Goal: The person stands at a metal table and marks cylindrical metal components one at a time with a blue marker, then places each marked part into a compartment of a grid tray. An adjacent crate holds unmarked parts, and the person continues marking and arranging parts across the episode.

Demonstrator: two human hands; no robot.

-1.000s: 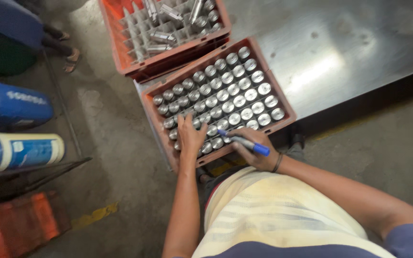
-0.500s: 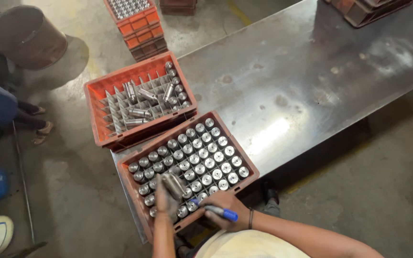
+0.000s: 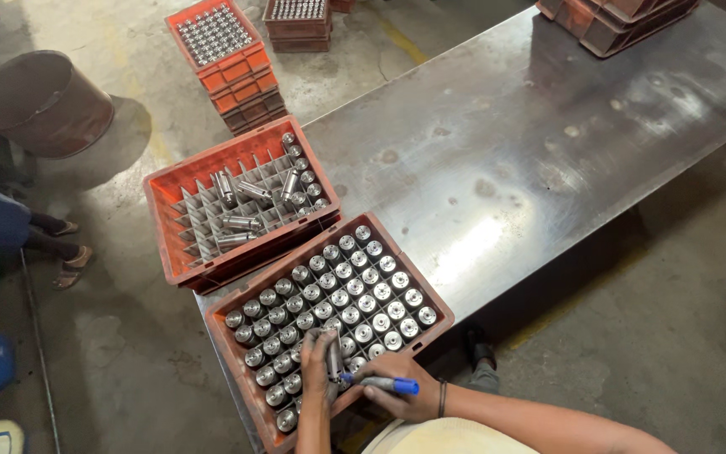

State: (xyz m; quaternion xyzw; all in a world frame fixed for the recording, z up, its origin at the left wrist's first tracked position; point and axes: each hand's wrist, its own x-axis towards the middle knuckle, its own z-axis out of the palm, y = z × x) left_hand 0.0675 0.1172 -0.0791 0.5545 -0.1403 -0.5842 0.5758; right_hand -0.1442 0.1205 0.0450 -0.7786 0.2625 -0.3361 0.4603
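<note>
**Cylinder lifted clear of the near crate, marker at its end**

The left hand (image 3: 319, 370) is closing its grip around one metal cylinder (image 3: 334, 360), now pulled up out of its slot; half a second ago that hand was only reaching among the seated parts. The right hand (image 3: 403, 388) is pinching a blue marker (image 3: 384, 384), tip meeting the cylinder just beside the left grip. Under both grips, the near orange crate (image 3: 237, 380) is sitting at the counter (image 3: 548, 143) corner, packed with upright cylinders. Beyond it, touching, a second orange crate (image 3: 161, 227) is holding a few loose parts in its dividers. Right of the grips, bare steel is stretching wide; behind them the counter edge is dropping to the floor.
</note>
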